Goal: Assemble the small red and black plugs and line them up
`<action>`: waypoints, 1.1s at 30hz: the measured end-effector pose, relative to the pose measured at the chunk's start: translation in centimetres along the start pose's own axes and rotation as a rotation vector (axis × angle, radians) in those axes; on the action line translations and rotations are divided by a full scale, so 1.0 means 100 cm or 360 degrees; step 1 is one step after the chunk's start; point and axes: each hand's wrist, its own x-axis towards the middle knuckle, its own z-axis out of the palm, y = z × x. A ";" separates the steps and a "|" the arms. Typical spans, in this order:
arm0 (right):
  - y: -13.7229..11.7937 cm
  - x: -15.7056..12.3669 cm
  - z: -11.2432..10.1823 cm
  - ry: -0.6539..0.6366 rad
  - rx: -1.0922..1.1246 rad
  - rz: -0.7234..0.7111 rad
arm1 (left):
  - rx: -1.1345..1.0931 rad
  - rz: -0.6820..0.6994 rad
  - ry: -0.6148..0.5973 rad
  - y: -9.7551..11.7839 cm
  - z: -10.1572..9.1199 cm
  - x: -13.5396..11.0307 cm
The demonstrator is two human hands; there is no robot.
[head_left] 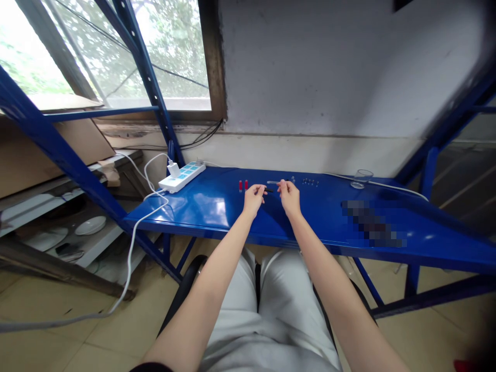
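Both my arms reach forward over the blue metal table. My left hand is closed in a pinch on a small dark part. My right hand is also pinched, its fingertips on a thin silvery piece that points left. The two hands are close together, fingertips almost meeting. Two small red parts stand just left of my left hand. A row of tiny dark pieces lies on the table right of my right hand.
A white power strip with a plugged-in cable lies at the table's left end. A small glass dish sits at the back right beside a white cord. Blue shelf posts, a window and shelves with plates stand to the left.
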 end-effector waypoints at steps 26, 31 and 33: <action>0.001 -0.001 0.008 -0.0420 0.0470 0.0101 | 0.0452 0.0340 0.0006 -0.003 -0.004 0.002; 0.006 -0.001 0.010 -0.0342 0.0283 -0.0069 | 0.0464 0.0361 -0.0070 -0.009 -0.004 0.005; 0.006 -0.002 0.008 -0.0335 0.0096 -0.0133 | 0.0477 0.0321 -0.0071 -0.012 -0.004 0.006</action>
